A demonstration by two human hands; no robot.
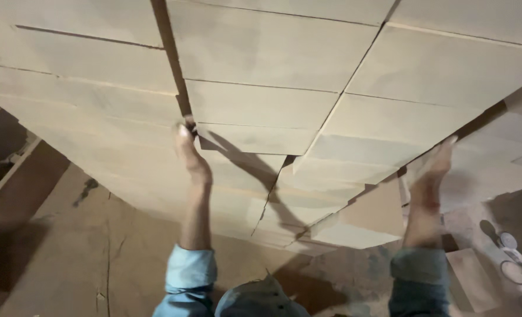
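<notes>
A large stack of overlapping beige flat sheets [272, 58] fills the upper view. My left hand [189, 154] reaches up to it. Its fingertips are tucked into the dark gap [175, 76] at the left corner of one beige sheet [255, 138] and hook that sheet's edge. My right hand [432, 173] is blurred. It lies against the right edge of the same layer, with fingers stretched over the edge. Both forearms are bare, with blue sleeves rolled up near the elbows.
Below the stack is a brown floor [96, 246] with stains and cracks. A light wooden strip [8, 173] runs along the left. At the lower right lie a small flat board [472, 279] and several round white rings [513, 267].
</notes>
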